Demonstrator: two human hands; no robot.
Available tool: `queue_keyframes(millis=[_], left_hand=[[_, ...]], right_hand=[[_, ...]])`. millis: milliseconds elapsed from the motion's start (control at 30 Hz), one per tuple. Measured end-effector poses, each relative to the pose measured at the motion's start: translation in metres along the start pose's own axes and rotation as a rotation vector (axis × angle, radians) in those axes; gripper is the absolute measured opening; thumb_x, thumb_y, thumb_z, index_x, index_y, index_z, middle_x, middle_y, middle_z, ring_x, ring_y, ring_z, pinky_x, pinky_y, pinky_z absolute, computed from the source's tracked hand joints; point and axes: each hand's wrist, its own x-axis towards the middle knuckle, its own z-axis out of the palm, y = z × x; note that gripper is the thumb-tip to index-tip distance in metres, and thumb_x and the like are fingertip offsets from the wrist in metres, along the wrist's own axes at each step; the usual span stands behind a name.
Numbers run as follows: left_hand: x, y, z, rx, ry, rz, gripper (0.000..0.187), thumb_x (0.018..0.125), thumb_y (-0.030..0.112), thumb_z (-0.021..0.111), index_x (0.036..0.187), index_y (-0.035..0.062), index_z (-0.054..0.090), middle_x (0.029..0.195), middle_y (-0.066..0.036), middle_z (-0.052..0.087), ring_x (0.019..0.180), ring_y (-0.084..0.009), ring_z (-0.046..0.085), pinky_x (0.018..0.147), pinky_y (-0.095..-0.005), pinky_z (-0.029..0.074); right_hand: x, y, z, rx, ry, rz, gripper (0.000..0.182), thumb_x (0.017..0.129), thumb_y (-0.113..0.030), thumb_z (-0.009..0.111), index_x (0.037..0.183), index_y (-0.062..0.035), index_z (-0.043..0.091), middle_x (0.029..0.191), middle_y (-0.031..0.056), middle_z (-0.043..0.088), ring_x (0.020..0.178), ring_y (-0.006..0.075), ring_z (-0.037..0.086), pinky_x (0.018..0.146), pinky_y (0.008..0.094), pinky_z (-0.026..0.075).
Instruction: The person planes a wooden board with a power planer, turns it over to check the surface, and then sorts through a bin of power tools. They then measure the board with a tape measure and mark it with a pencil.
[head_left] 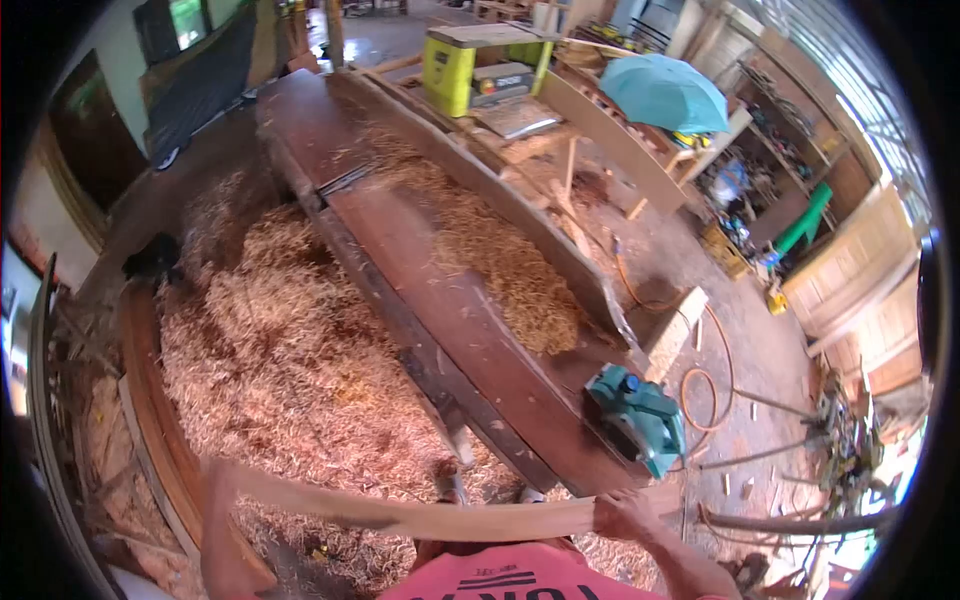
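Observation:
A long, light-coloured wooden board [400,515] stretches across in front of my body, just below the workbench. Near its right end, my right hand [622,513] is closed around it. My left hand [218,490] is at the board's left end and appears to hold it, though its fingers are blurred. A teal electric hand planer [640,418] rests on the near right end of the dark wooden workbench [430,270], just beyond my right hand.
Wood shavings [280,320] are heaped left of the bench, and more lie on it. An orange cord [712,385] loops over the floor at right. A green planing machine [490,70] and a blue umbrella [665,92] stand farther back. Curved timber [155,400] lies at left.

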Motion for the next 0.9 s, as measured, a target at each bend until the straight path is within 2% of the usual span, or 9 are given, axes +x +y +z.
queue_keyframes(millis=[100, 167, 233, 333, 433, 567, 700, 733, 900], left_hand=[[0.111, 0.079, -0.078, 0.151, 0.444, 0.580, 0.020, 0.080, -0.001, 0.056, 0.099, 0.0030, 0.061, 0.104, -0.020, 0.062, 0.108, -0.0385, 0.057, 0.095, -0.0501, 0.042], [0.172, 0.172, -0.137, 0.052, 0.342, 0.658, 0.026, 0.074, -0.005, 0.064, 0.097, 0.0072, 0.061, 0.104, -0.017, 0.061, 0.110, -0.0368, 0.057, 0.098, -0.0458, 0.044], [0.231, 0.254, -0.151, 0.075, 0.547, 0.716, 0.035, 0.077, -0.003, 0.063, 0.110, 0.0089, 0.066, 0.122, -0.013, 0.063, 0.121, -0.0332, 0.056, 0.104, -0.0437, 0.042], [0.299, 0.363, -0.116, -0.237, 0.567, 0.675, 0.046, 0.082, -0.004, 0.055, 0.126, 0.0074, 0.063, 0.136, -0.015, 0.058, 0.128, -0.0337, 0.053, 0.112, -0.0423, 0.038], [0.262, 0.459, -0.078, -0.564, 0.387, 0.621, 0.050, 0.096, 0.007, 0.041, 0.146, 0.0012, 0.044, 0.157, -0.024, 0.031, 0.143, -0.0374, 0.035, 0.121, -0.0404, 0.028], [0.108, 0.548, -0.014, -1.319, 0.198, 0.451, 0.070, 0.096, 0.032, 0.053, 0.153, -0.0001, 0.028, 0.151, -0.027, 0.040, 0.140, -0.0390, 0.040, 0.115, -0.0400, 0.033], [-0.094, 0.614, 0.059, -1.488, 0.283, 0.407, 0.092, 0.081, 0.031, 0.080, 0.145, -0.0089, 0.026, 0.136, -0.029, 0.048, 0.124, -0.0355, 0.052, 0.107, -0.0430, 0.040], [-0.125, 0.613, 0.064, -1.418, 0.097, 0.299, 0.105, 0.079, 0.032, 0.082, 0.150, -0.0079, 0.016, 0.143, -0.031, 0.041, 0.133, -0.0381, 0.045, 0.113, -0.0432, 0.035], [-0.225, 0.621, 0.092, -1.155, 0.286, 0.246, 0.124, 0.069, 0.025, 0.086, 0.154, -0.0067, 0.001, 0.156, -0.033, 0.021, 0.146, -0.0409, 0.024, 0.122, -0.0426, 0.020]], right_hand=[[-0.044, 0.019, 0.040, 0.085, 0.144, 0.181, 0.058, 0.058, -0.030, 0.086, 0.109, -0.0103, 0.066, 0.100, 0.0116, 0.070, 0.096, 0.0323, 0.066, 0.086, 0.0430, 0.053], [-0.054, 0.018, 0.042, 0.130, 0.260, 0.294, 0.053, 0.055, -0.028, 0.089, 0.100, -0.0103, 0.066, 0.093, 0.0098, 0.069, 0.090, 0.0329, 0.065, 0.078, 0.0444, 0.052], [-0.057, 0.016, 0.042, 0.159, 0.300, 0.395, 0.050, 0.055, -0.028, 0.090, 0.095, -0.0097, 0.065, 0.089, 0.0095, 0.068, 0.086, 0.0332, 0.064, 0.074, 0.0454, 0.051], [-0.050, 0.009, 0.038, 0.294, 0.321, 0.520, 0.051, 0.059, -0.030, 0.090, 0.094, -0.0053, 0.062, 0.087, 0.0133, 0.064, 0.088, 0.0372, 0.061, 0.077, 0.0460, 0.050], [-0.033, -0.018, 0.031, 0.311, 0.419, 0.588, 0.050, 0.067, -0.031, 0.085, 0.100, -0.0032, 0.061, 0.097, 0.0198, 0.063, 0.100, 0.0408, 0.058, 0.086, 0.0482, 0.049], [0.004, -0.041, 0.027, 0.361, 0.370, 0.614, 0.056, 0.072, -0.032, 0.082, 0.110, 0.0000, 0.057, 0.106, 0.0223, 0.061, 0.112, 0.0418, 0.055, 0.096, 0.0479, 0.046], [0.004, -0.046, 0.012, 0.582, 0.365, 0.330, 0.074, 0.072, -0.033, 0.083, 0.131, 0.0020, 0.055, 0.124, 0.0227, 0.059, 0.118, 0.0398, 0.053, 0.103, 0.0450, 0.044], [-0.008, -0.027, 0.033, 0.575, 0.416, 0.145, 0.086, 0.069, -0.036, 0.087, 0.138, 0.0009, 0.050, 0.129, 0.0222, 0.060, 0.122, 0.0369, 0.056, 0.104, 0.0417, 0.045], [-0.096, 0.049, 0.104, 1.045, -0.043, 0.054, 0.094, 0.069, -0.040, 0.090, 0.144, -0.0021, 0.047, 0.129, 0.0182, 0.064, 0.121, 0.0280, 0.060, 0.103, 0.0400, 0.047]])
